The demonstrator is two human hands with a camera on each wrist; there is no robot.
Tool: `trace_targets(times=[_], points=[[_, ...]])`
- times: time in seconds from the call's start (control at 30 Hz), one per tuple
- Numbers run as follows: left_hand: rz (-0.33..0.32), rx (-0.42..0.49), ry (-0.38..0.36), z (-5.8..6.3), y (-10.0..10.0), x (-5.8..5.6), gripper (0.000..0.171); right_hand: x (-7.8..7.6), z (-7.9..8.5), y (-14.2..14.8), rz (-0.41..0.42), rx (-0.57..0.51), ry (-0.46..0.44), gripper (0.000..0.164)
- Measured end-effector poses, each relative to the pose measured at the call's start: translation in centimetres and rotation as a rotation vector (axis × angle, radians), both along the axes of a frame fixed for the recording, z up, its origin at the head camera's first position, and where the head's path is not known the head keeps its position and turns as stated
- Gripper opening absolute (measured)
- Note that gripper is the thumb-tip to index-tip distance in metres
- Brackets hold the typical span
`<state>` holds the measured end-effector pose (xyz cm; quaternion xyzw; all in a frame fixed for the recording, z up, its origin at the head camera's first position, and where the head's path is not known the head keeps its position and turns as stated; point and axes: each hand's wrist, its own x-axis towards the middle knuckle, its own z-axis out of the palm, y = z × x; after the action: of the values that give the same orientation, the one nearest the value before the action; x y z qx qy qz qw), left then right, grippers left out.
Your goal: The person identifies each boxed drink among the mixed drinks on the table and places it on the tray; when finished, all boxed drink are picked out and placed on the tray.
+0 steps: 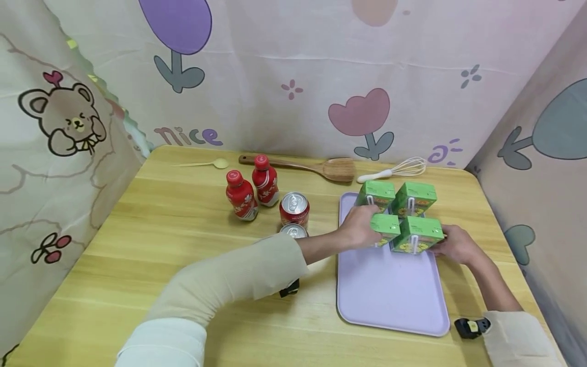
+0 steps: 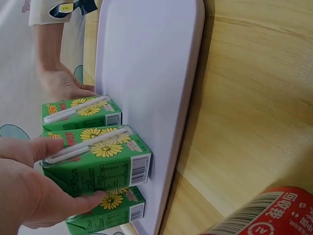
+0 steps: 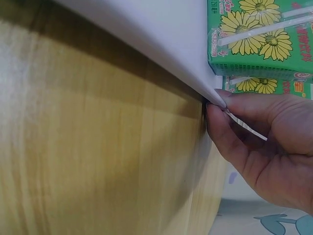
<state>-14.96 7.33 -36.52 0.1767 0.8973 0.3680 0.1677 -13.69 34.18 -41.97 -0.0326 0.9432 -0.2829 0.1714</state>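
Several green drink cartons with yellow flowers and white straws stand on the far half of a lilac tray (image 1: 390, 293). My left hand (image 1: 361, 228) grips the near-left carton (image 2: 105, 159), thumb on one side and fingers on the other. Beside it stands the near-right carton (image 1: 418, 235). At the tray's right edge, my right hand (image 1: 457, 244) pinches the rim between thumb and fingers, as the right wrist view shows. Behind these are a far-left carton (image 1: 377, 192) and a far-right carton (image 1: 415, 198). The left hand partly hides the cartons on its side.
Left of the tray stand two red bottles (image 1: 242, 198) and two red cans, the far can (image 1: 295, 209) and a near can (image 1: 293, 231) partly behind my left sleeve. Along the back lie a yellow spoon (image 1: 219, 163), a wooden spatula (image 1: 337, 169) and a whisk (image 1: 405, 168).
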Motion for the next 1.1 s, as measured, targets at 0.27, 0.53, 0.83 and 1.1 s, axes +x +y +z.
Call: trace_targets(times=[0.27,0.53,0.83,1.1], points=[[-0.035,-0.093,0.006,0.2,0.4,-0.2,0.057,0.2,-0.2,0.3,-0.005,0.016,0.01,0.051],[-0.08,-0.135,-0.053,0.9,0.1,-0.2,0.074,-0.1,0.1,0.4,0.026,0.049,0.022,0.049],[-0.359,-0.247,0.286,4.5,-2.4,1.1,0.071,0.0,1.9,1.2,0.127,0.054,-0.055,0.045],[-0.278,-0.223,0.413,8.2,-9.9,-1.7,0.064,-0.4,4.0,3.0,0.057,0.132,0.062,0.037]])
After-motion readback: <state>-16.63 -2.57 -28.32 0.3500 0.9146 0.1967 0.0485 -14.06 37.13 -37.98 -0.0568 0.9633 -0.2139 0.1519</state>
